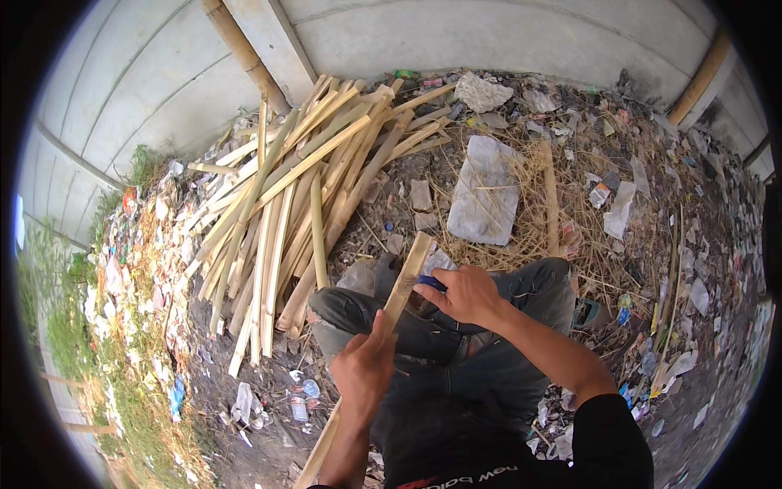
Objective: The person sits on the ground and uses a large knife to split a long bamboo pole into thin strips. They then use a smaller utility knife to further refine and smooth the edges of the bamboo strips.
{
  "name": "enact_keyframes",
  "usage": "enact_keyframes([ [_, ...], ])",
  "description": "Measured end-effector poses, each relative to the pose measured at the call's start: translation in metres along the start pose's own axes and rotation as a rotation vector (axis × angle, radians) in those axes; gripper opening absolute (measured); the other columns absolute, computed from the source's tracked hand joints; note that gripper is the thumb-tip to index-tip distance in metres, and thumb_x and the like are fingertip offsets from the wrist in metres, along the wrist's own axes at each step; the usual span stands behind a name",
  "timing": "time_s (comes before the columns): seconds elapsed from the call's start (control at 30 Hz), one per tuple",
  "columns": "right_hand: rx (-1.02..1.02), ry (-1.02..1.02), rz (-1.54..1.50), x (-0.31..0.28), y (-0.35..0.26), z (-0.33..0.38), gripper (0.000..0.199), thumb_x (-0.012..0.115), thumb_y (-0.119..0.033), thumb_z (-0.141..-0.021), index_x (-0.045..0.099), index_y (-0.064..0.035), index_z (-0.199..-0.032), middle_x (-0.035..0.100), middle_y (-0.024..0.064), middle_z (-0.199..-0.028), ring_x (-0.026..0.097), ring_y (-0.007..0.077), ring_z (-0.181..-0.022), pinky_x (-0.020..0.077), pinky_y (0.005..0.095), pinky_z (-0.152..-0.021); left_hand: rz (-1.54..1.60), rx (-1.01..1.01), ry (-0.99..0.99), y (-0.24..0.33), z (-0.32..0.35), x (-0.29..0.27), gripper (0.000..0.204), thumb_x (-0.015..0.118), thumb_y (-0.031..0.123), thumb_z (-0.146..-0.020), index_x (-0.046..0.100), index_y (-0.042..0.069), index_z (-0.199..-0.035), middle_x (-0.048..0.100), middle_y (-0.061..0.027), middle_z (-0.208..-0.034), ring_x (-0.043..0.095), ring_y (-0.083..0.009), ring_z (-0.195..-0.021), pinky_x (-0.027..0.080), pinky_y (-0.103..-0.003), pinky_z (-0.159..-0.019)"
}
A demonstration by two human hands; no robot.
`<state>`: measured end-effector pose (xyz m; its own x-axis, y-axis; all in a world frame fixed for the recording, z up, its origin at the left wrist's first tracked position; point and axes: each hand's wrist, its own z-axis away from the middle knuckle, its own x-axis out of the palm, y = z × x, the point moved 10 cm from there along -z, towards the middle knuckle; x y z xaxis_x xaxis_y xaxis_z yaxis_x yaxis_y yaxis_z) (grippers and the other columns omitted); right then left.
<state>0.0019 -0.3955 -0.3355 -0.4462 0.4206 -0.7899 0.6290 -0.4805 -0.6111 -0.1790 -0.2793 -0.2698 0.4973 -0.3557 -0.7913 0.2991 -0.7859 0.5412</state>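
A pale strip of split bamboo runs slantwise across my lap, from beside my left forearm up past my knees. My left hand is wrapped round its middle. Farther up the strip, my right hand is closed on a blue-handled tool, held against the strip's right side. The tool's working end is hidden, so its kind cannot be made out. My legs are folded under the strip, in worn dark trousers.
A big pile of split bamboo lies ahead to the left. A flat pale slab rests on dry straw ahead, with a rough stone behind it. Litter covers the ground. A grey panel wall with bamboo poles closes the far side.
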Motion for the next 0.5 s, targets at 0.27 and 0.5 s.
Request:
enact_keyframes([
  [0.27,0.554,0.452,-0.158,-0.091,0.208,-0.014,0.064,0.049,-0.054,-0.109,0.071,0.0024,-0.088,0.06,0.0196,-0.062,0.063,0.0334,-0.059,0.0467,0.0465,-0.063,0.058,-0.035,-0.16,-0.005,0.033,-0.024,0.048,0.088,0.009,-0.08,0.076,0.008,-0.127,0.069,-0.0134,-0.073,0.068,-0.0289,-0.058,0.052,-0.039,-0.056],
  [0.5,0.124,0.222,-0.326,-0.059,0.047,-0.011,0.058,0.053,-0.051,-0.107,0.069,0.0007,-0.087,0.059,0.0205,-0.064,0.058,0.0418,-0.06,0.045,0.0477,-0.06,-0.012,-0.098,-0.128,-0.017,0.017,-0.009,0.048,0.086,0.008,-0.082,0.075,0.003,-0.128,0.07,-0.0159,-0.075,0.07,-0.0279,-0.06,0.052,-0.038,-0.058],
])
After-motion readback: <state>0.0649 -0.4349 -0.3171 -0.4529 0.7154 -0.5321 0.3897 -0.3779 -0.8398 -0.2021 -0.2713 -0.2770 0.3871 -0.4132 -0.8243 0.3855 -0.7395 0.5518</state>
